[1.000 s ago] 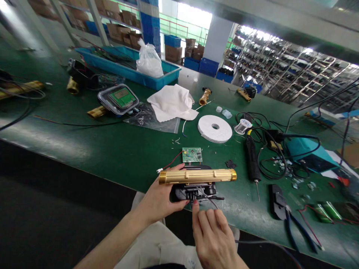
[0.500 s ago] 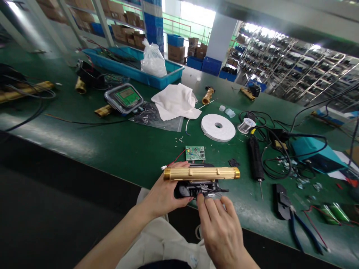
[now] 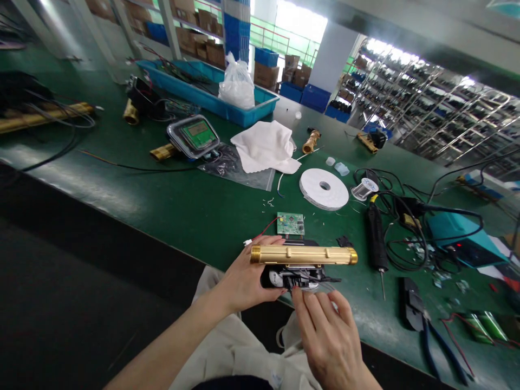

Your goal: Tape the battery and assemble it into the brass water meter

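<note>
A brass tube (image 3: 304, 254) with threaded ends lies across a black housing (image 3: 276, 277) at the table's front edge. My left hand (image 3: 247, 273) grips the left side of the housing, thumb below and fingers behind. My right hand (image 3: 327, 325) is closed at the housing's near side, its fingertips on grey and black wires; exactly what they pinch is hidden. Just behind the tube, a green circuit board (image 3: 290, 223) is joined to the housing by short wires, and a red wire runs from it to a white connector (image 3: 247, 242).
Rightward lie a white tape reel (image 3: 324, 188), solder spool (image 3: 364, 188), black electric screwdriver (image 3: 377, 238), blue-handled pliers (image 3: 426, 325) and teal soldering station (image 3: 463, 230). Behind are a white cloth (image 3: 266, 146), a display unit (image 3: 194, 136) and a blue tray (image 3: 260, 108).
The whole view has shifted, so the table items appear slightly farther right. Both hands keep their places at the housing, with the right fingertips still at the wires.
</note>
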The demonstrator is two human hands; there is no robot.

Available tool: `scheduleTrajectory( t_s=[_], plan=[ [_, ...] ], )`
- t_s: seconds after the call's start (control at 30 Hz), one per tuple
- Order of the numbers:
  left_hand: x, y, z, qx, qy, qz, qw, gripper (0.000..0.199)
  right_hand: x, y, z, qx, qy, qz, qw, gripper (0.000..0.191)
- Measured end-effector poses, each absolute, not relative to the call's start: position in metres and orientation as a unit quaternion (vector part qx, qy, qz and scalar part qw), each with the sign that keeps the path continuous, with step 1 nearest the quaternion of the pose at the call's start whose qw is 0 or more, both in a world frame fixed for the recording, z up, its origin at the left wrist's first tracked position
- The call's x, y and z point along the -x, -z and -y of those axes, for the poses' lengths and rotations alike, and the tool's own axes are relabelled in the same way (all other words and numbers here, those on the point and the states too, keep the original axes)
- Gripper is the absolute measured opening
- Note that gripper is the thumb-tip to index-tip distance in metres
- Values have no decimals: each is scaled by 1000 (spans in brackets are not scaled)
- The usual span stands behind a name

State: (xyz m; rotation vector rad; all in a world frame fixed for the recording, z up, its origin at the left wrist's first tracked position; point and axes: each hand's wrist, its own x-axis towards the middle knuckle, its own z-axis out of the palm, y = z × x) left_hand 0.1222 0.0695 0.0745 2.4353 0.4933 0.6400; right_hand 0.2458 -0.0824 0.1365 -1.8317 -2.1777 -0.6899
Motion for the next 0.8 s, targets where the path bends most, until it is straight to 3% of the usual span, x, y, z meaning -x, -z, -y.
scheduleTrajectory(
  t_s=[0.2, 0.8],
  plan=[
    [-124, -77, -69, -905, -243, -190, 294, 80, -249, -135, 81, 638, 242, 718, 140, 40],
    [-125, -74, -68, -907, -230, -200, 290, 84, -259, -147, 73, 660, 249, 703, 94, 39]
  ],
)
